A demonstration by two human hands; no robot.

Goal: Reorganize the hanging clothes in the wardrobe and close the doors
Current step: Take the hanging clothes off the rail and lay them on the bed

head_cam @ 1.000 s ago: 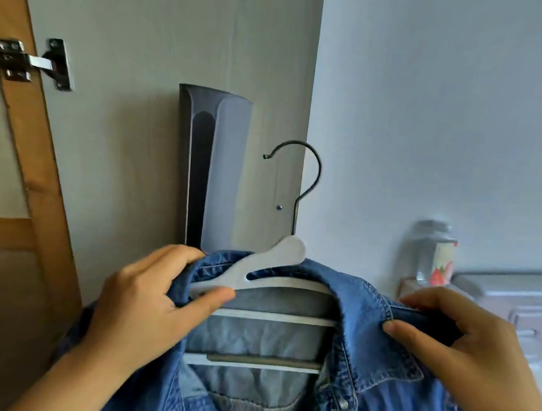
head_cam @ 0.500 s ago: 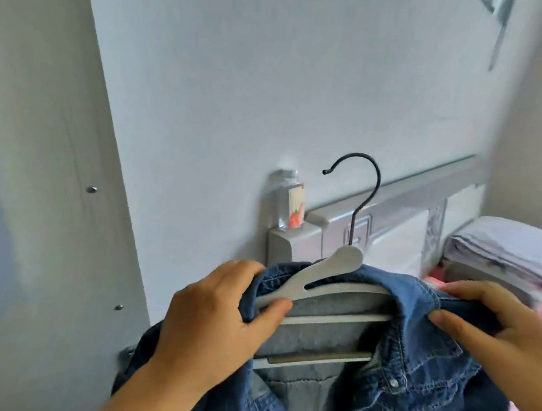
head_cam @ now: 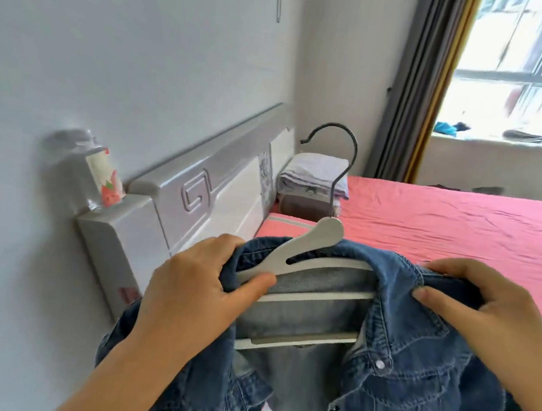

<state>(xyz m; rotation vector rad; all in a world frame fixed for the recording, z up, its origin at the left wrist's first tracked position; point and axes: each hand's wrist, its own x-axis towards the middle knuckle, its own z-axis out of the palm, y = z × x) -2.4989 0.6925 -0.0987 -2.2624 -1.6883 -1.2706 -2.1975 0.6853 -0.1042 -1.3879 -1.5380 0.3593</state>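
A blue denim jacket point(head_cam: 407, 355) hangs on a white hanger point(head_cam: 312, 244) with a dark metal hook point(head_cam: 344, 165), held up in front of me over the bed's near corner. My left hand point(head_cam: 198, 290) grips the jacket's left shoulder together with the hanger's arm, thumb pressed on the hanger. My right hand point(head_cam: 478, 315) pinches the collar and right shoulder of the jacket. The wardrobe is out of view.
A bed with a pink sheet point(head_cam: 456, 226) fills the right. Its white headboard point(head_cam: 218, 194) runs along the left wall, with a small clear bottle point(head_cam: 103, 172) on its end post. Folded bedding point(head_cam: 314, 179) lies at the head. A curtain point(head_cam: 415, 87) and window point(head_cam: 517, 69) are behind.
My view has swung right, from the wardrobe door to the bed and window. Both hands keep the same hold on the jacket and hanger, carried along with the turn.
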